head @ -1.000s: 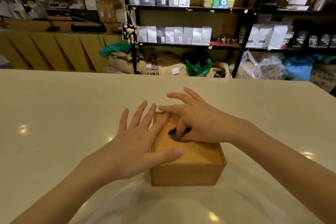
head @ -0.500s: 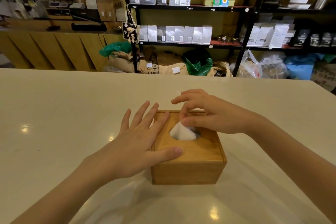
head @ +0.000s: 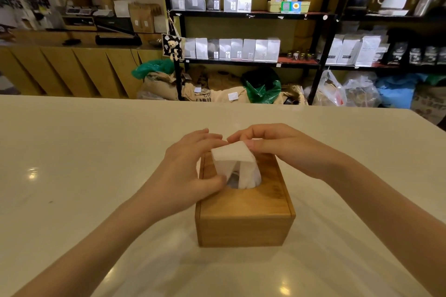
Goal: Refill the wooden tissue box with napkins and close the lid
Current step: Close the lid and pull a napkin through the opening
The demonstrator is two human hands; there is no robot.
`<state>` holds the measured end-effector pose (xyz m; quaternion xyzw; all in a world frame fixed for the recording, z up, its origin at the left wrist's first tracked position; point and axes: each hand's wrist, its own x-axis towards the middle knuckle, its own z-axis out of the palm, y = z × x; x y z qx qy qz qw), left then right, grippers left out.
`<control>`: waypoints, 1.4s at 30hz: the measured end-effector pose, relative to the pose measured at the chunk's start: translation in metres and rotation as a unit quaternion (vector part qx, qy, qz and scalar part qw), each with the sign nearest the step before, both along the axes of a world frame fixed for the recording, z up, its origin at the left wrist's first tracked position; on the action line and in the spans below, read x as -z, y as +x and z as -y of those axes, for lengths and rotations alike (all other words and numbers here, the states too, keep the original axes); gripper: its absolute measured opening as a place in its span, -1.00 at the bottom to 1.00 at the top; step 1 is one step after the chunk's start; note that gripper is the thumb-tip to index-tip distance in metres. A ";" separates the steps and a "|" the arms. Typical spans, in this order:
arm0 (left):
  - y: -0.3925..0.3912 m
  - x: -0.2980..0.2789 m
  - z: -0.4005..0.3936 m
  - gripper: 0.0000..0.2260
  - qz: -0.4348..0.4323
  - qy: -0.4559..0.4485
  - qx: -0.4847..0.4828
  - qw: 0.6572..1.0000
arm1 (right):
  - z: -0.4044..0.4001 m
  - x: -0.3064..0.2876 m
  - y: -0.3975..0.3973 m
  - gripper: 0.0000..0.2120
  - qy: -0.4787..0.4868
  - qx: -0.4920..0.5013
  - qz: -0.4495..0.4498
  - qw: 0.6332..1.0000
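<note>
both hands (head: 277, 149) pinching napkin (head: 235, 164), lidded wooden tissue box (head: 243, 222)

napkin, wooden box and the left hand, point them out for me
napkin (head: 233, 155), head view, on its folded top flap.
wooden box (head: 243, 231), head view, on its near side wall.
left hand (head: 187, 173), head view, on the back of the hand.

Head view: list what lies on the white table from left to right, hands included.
left hand → napkin standing out of the slot of the wooden tissue box → right hand. Both hands pinch the napkin; the box sits beneath it on the table.
</note>
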<state>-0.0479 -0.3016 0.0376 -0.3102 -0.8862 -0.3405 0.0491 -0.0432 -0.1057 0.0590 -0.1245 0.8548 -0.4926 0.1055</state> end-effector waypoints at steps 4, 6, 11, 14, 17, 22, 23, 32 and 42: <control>-0.009 -0.004 -0.001 -0.85 -0.016 0.103 -0.024 0.994 | 0.000 0.006 0.004 -0.90 0.009 0.050 -0.055 0.997; -0.011 -0.007 -0.003 -0.90 -0.021 0.136 -0.031 0.990 | 0.000 0.008 0.013 -0.82 -0.002 0.093 -0.113 0.989; -0.013 -0.009 -0.008 -0.91 -0.040 0.138 -0.060 0.988 | 0.012 0.022 0.038 -0.64 0.219 0.109 -0.282 0.928; -0.013 -0.010 -0.009 -0.84 -0.049 0.141 -0.057 0.987 | 0.017 0.036 0.034 -0.64 0.266 0.145 -0.366 0.880; -0.012 -0.010 -0.009 -0.85 -0.055 0.155 -0.069 0.984 | 0.015 0.036 0.033 -0.65 0.217 0.161 -0.367 0.890; -0.010 -0.011 -0.014 -0.88 -0.065 0.170 -0.088 0.979 | 0.022 0.029 0.044 -0.61 0.250 0.187 -0.458 0.832; -0.010 -0.011 -0.014 -0.88 -0.070 0.172 -0.087 0.979 | 0.025 0.029 0.044 -0.58 0.266 0.191 -0.466 0.822; -0.008 -0.015 -0.015 -0.84 -0.101 0.193 -0.079 0.973 | 0.032 0.031 0.042 -0.71 0.331 0.197 -0.427 0.818; -0.009 -0.019 -0.012 -0.94 -0.068 0.190 -0.073 0.977 | -0.002 0.009 0.035 -0.74 0.073 0.156 -0.227 0.958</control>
